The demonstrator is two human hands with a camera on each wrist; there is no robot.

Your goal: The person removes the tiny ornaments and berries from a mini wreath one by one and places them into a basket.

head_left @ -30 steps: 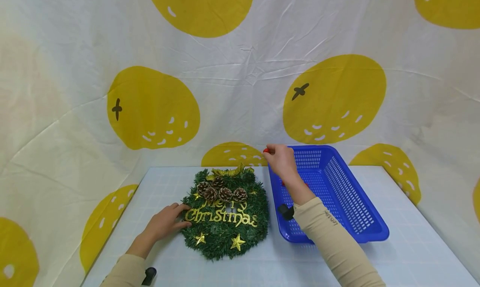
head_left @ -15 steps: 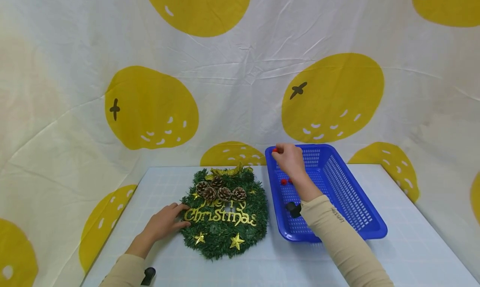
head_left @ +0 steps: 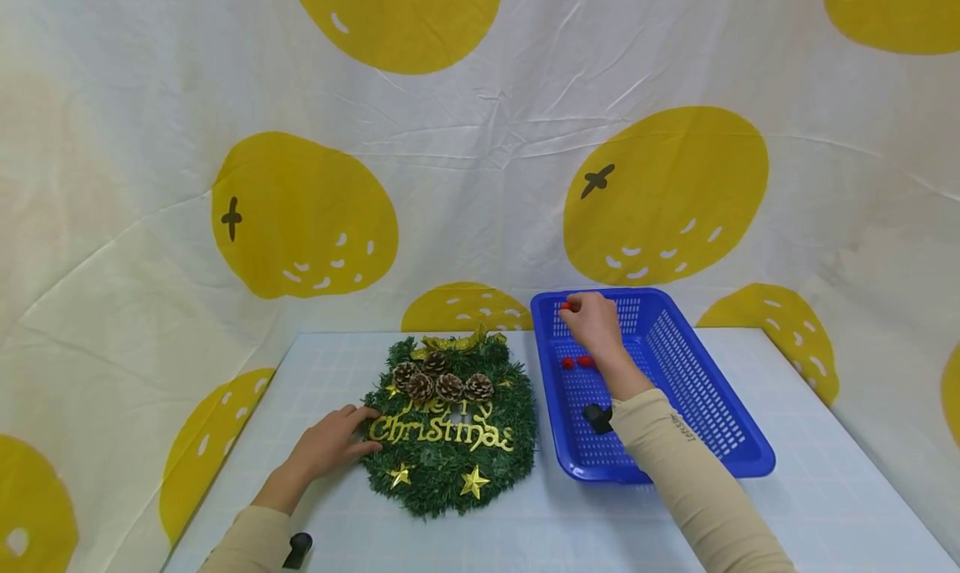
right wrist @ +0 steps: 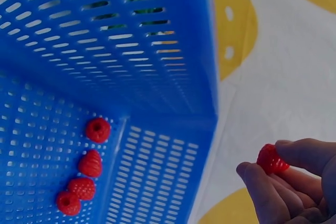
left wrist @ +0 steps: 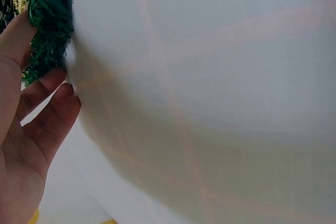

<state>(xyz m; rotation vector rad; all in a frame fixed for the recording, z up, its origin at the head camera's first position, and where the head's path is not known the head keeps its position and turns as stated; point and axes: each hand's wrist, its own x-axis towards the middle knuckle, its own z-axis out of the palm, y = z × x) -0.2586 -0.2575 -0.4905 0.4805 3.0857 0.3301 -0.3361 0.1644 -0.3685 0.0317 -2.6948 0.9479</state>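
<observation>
My right hand (head_left: 592,319) pinches a red raspberry (right wrist: 273,159) between thumb and fingertips, raised above the far left end of a blue plastic basket (head_left: 561,452). Inside, several more raspberries (right wrist: 90,163) lie on the basket floor near one end; my right arm hides part of that floor in the head view. At the left edge of a green Christmas wreath (head_left: 450,473), my left hand (head_left: 332,442) holds the rim, with the thumb and fingers on either side of the greenery in the left wrist view. The wreath carries gold "Merry Christmas" lettering, pine cones (head_left: 450,387) and gold stars (head_left: 474,481).
Both the wreath and the basket stand on a table with a pale checked cloth (head_left: 517,531), the basket just right of the wreath. Behind them hangs a white curtain (head_left: 480,223) printed with large yellow fruit. A gold ribbon bow (head_left: 453,340) tops the wreath.
My right hand has moved rightward with the raspberry, from beside the basket's far left corner to over the basket. The left hand and the wreath stay in place.
</observation>
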